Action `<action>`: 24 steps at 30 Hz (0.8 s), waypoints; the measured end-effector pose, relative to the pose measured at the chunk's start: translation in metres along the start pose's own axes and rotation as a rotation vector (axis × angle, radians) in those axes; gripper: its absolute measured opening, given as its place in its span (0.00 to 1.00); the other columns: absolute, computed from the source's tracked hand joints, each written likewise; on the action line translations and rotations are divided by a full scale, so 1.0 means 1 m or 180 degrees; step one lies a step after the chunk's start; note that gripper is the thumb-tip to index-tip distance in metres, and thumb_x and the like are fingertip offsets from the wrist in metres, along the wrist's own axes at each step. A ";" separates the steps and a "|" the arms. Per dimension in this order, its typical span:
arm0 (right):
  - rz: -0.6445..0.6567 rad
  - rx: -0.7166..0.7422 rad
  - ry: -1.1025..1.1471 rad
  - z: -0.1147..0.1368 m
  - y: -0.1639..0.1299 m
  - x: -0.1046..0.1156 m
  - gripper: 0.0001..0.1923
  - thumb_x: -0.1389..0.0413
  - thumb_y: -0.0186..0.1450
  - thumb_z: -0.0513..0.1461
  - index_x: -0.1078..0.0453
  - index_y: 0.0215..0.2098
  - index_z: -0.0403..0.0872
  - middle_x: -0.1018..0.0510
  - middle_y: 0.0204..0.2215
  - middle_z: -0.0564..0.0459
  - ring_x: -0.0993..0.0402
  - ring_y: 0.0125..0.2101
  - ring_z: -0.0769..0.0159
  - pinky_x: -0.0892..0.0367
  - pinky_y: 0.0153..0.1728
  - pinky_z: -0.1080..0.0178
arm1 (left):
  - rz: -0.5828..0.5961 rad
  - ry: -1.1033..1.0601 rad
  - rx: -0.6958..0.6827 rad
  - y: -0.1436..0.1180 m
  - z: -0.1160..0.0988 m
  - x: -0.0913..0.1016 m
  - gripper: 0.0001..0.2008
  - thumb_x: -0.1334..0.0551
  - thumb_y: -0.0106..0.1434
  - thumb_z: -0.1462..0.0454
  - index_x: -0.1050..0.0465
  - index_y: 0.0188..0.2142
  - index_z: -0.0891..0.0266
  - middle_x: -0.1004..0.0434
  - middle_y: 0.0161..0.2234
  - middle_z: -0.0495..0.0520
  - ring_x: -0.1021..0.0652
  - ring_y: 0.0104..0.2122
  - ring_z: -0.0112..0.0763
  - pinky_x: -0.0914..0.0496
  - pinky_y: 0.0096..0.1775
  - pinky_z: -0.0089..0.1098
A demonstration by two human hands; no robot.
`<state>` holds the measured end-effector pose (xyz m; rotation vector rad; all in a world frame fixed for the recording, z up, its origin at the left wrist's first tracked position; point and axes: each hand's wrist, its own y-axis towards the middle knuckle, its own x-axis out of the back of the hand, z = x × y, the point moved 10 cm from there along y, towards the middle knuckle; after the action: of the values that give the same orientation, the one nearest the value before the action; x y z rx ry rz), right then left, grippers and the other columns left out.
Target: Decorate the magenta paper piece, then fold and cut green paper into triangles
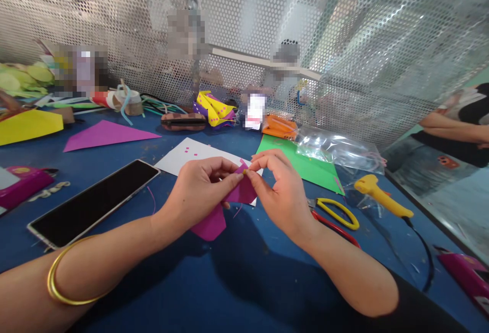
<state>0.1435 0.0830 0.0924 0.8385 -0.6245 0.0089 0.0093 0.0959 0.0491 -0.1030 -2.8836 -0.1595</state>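
Note:
My left hand [204, 188] is closed on a piece of purple paper [212, 225], its thumb pressing near the upper edge. Part of the paper hangs below my palm and part shows between both hands. My right hand [280, 190] pinches at the same upper edge, where a tiny yellowish bit [245, 171] shows between the fingertips; its kind is too small to tell. Behind my hands lies a white sheet [171, 157] with several small pink squares on it. A green sheet [305, 167] lies beyond my right hand.
On the blue table [260, 292] lie a dark-screened phone [99, 200], yellow-and-red-handled scissors [338, 213], a yellow glue gun [382, 198] with a black cord, and a purple paper triangle [110, 135]. A perforated metal panel [244, 12] stands behind. A person [454, 129] stands at right.

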 end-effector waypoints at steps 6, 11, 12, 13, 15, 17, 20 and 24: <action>-0.0025 -0.0006 0.0008 0.000 -0.001 0.000 0.05 0.43 0.64 0.31 0.33 0.33 0.47 0.27 0.36 0.52 0.29 0.41 0.64 0.34 0.44 0.56 | -0.0002 0.0052 0.0063 -0.001 0.000 0.000 0.12 0.35 0.57 0.55 0.23 0.32 0.62 0.23 0.24 0.48 0.26 0.18 0.26 0.29 0.20 0.25; -0.0074 -0.0030 0.0036 0.001 -0.002 0.000 0.07 0.42 0.64 0.32 0.34 0.32 0.48 0.27 0.36 0.52 0.28 0.40 0.64 0.34 0.44 0.55 | -0.0015 0.0031 0.0071 -0.001 -0.001 0.000 0.11 0.35 0.56 0.55 0.24 0.31 0.61 0.24 0.22 0.47 0.27 0.17 0.26 0.30 0.20 0.26; -0.0082 -0.0032 0.0039 0.001 -0.002 0.000 0.07 0.42 0.64 0.32 0.34 0.32 0.48 0.27 0.36 0.52 0.28 0.40 0.64 0.34 0.44 0.55 | -0.0019 0.0021 0.0072 -0.001 -0.001 0.000 0.10 0.35 0.56 0.56 0.24 0.30 0.61 0.24 0.22 0.47 0.27 0.17 0.26 0.30 0.20 0.26; -0.0085 -0.0035 0.0041 0.001 -0.002 0.000 0.07 0.42 0.64 0.32 0.34 0.32 0.48 0.27 0.36 0.52 0.28 0.40 0.64 0.34 0.44 0.55 | -0.0014 0.0013 0.0080 -0.001 0.000 0.000 0.10 0.35 0.56 0.56 0.24 0.30 0.60 0.25 0.22 0.47 0.27 0.17 0.26 0.29 0.20 0.26; -0.0085 -0.0028 0.0047 0.000 -0.002 0.000 0.07 0.42 0.64 0.32 0.34 0.32 0.48 0.27 0.36 0.52 0.28 0.40 0.64 0.34 0.44 0.55 | 0.0000 0.0005 0.0097 -0.001 0.001 -0.001 0.10 0.35 0.56 0.56 0.24 0.30 0.61 0.25 0.21 0.47 0.27 0.18 0.27 0.29 0.20 0.26; -0.0098 -0.0032 0.0062 0.000 -0.002 0.000 0.07 0.41 0.63 0.32 0.34 0.32 0.48 0.27 0.36 0.52 0.28 0.40 0.64 0.34 0.44 0.55 | 0.0018 -0.0016 0.0109 -0.001 0.002 -0.002 0.10 0.34 0.56 0.57 0.24 0.30 0.61 0.25 0.22 0.47 0.27 0.18 0.26 0.29 0.20 0.26; -0.0066 -0.0222 0.0212 -0.005 0.000 0.002 0.06 0.41 0.63 0.34 0.33 0.31 0.48 0.26 0.34 0.53 0.28 0.39 0.64 0.35 0.44 0.57 | 0.0063 -0.0144 0.0137 -0.001 0.003 -0.003 0.11 0.34 0.56 0.56 0.23 0.31 0.62 0.25 0.22 0.47 0.27 0.18 0.26 0.28 0.19 0.26; 0.0017 -0.0925 0.0590 -0.023 0.003 0.007 0.03 0.43 0.65 0.38 0.29 0.32 0.48 0.23 0.31 0.54 0.28 0.34 0.65 0.35 0.38 0.60 | 0.0008 -0.0301 0.0160 -0.001 0.001 0.000 0.12 0.33 0.56 0.56 0.22 0.32 0.62 0.24 0.23 0.47 0.27 0.18 0.24 0.29 0.19 0.23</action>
<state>0.1599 0.0991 0.0864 0.5472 -0.4401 0.0007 0.0090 0.0951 0.0484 -0.1077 -2.9791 -0.0835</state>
